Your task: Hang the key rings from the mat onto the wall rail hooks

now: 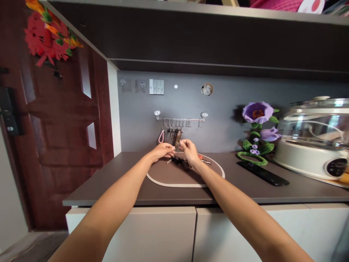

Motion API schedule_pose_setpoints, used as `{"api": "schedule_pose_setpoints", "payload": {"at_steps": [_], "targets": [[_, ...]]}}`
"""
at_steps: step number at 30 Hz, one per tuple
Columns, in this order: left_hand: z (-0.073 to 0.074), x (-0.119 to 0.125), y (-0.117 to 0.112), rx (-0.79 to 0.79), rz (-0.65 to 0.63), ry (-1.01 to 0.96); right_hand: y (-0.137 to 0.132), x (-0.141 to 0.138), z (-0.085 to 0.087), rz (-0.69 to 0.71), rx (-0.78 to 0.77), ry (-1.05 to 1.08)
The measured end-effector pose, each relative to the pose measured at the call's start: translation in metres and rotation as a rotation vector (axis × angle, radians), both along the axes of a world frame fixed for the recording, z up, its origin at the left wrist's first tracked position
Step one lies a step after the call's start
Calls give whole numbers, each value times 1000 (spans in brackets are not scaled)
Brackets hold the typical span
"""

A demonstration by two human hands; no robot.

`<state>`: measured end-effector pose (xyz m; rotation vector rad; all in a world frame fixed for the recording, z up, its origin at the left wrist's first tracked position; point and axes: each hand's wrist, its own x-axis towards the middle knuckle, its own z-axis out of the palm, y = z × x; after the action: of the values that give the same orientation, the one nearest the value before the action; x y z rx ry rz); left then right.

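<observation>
My right hand pinches a small metal key ring in front of the wall rack. Close beside it on the left, my left hand has its fingertips pressed together; whatever they hold is too small to make out. Below both hands, a bunch of keys lies on a brown oval mat with a pale rim. Just behind the hands, several keys and a pink strap hang from a clear hook rail.
To the right are a black phone, a purple crocheted flower and a cream appliance with a clear cover. A dark shelf overhangs the counter. A red-brown door stands at the left.
</observation>
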<state>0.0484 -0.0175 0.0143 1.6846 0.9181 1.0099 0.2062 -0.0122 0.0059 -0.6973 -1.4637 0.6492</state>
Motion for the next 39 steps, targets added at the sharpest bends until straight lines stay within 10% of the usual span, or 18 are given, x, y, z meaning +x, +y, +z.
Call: {"api": "schedule_pose_setpoints", "payload": {"at_steps": [13, 21, 39], "targets": [[-4, 7, 1, 648, 359, 549, 29, 4, 53, -36, -161, 265], [-4, 7, -2, 741, 356, 697, 55, 0, 82, -147, -272, 327], [-8, 1, 7, 747, 354, 748, 96, 5, 59, -288, -302, 273]]}}
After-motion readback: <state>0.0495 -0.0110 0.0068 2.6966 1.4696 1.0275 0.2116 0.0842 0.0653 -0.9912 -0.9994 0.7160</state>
